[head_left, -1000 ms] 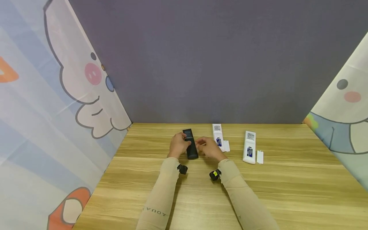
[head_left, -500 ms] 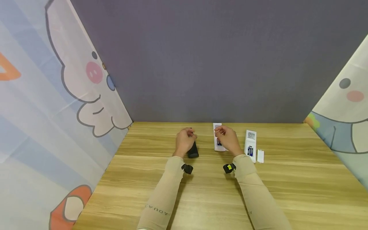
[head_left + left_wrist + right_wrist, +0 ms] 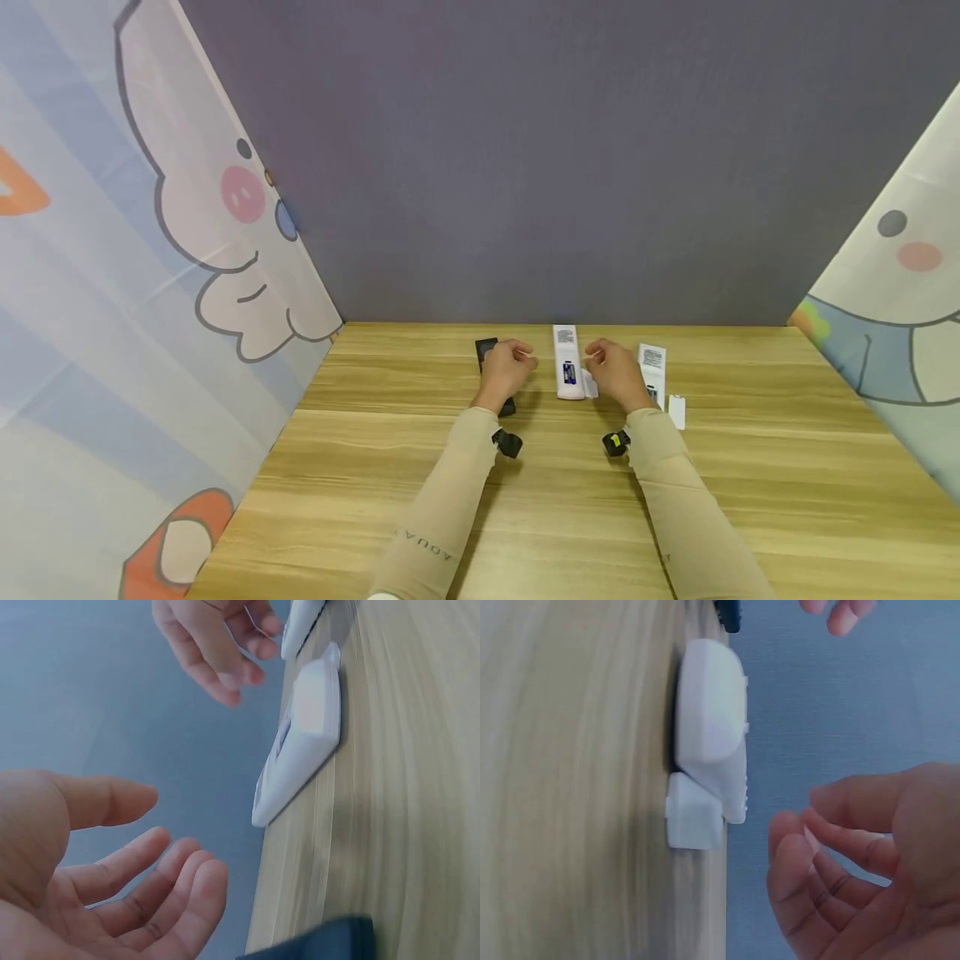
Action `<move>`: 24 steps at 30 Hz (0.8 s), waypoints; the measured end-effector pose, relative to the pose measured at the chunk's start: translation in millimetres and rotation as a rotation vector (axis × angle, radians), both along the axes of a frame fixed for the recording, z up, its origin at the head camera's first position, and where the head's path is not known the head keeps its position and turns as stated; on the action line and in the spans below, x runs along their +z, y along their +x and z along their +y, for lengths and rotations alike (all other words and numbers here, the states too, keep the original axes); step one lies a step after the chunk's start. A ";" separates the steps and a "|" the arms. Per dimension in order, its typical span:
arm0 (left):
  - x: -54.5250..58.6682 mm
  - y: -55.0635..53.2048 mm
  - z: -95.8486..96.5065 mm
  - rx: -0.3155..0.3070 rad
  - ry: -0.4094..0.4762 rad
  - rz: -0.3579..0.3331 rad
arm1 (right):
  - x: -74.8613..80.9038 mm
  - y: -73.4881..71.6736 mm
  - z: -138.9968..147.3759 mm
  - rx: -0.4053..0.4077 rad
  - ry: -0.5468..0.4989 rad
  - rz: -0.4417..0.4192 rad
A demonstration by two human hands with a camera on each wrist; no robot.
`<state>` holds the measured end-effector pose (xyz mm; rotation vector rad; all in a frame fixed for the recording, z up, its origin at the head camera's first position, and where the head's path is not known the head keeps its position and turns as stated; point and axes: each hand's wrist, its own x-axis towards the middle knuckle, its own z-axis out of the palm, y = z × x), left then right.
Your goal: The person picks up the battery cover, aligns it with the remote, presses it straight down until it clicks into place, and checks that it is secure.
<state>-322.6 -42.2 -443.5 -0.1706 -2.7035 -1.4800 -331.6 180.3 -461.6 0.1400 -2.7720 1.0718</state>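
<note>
My left hand (image 3: 507,372) hovers over the right side of a black remote control (image 3: 486,344) and hides its middle. In the left wrist view its fingers are loosely bent with nothing between them. My right hand (image 3: 618,377) is raised between two white remotes, thumb near the fingertips, holding nothing. The middle white remote (image 3: 567,350) lies between my hands, its battery compartment uncovered and blue batteries (image 3: 569,372) inside. Its white battery cover (image 3: 590,385) lies against its right side. The right wrist view shows this remote (image 3: 711,701) end-on with the cover (image 3: 694,817) beside it.
A second white remote (image 3: 652,358) lies farther right, partly behind my right hand, its blue batteries partly visible. Its battery cover (image 3: 677,412) sits beside it on the wooden table (image 3: 555,517). A dark grey panel (image 3: 495,167) rises along the table's back edge.
Both hands were at the black remote; they have lifted off it. My right hand moved right past the middle white remote, and my left hand shifted slightly right. The remotes stayed in place.
</note>
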 end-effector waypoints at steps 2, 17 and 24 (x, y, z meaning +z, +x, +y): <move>-0.3 -2.2 5.0 -0.011 -0.007 -0.022 | -1.8 0.2 -0.4 0.003 0.042 0.013; -7.8 -21.0 48.0 0.062 -0.038 -0.184 | -10.0 3.5 -8.4 0.009 0.177 -0.149; -9.6 -29.7 61.1 0.073 -0.051 -0.203 | -12.5 7.1 -11.2 -0.001 0.217 -0.169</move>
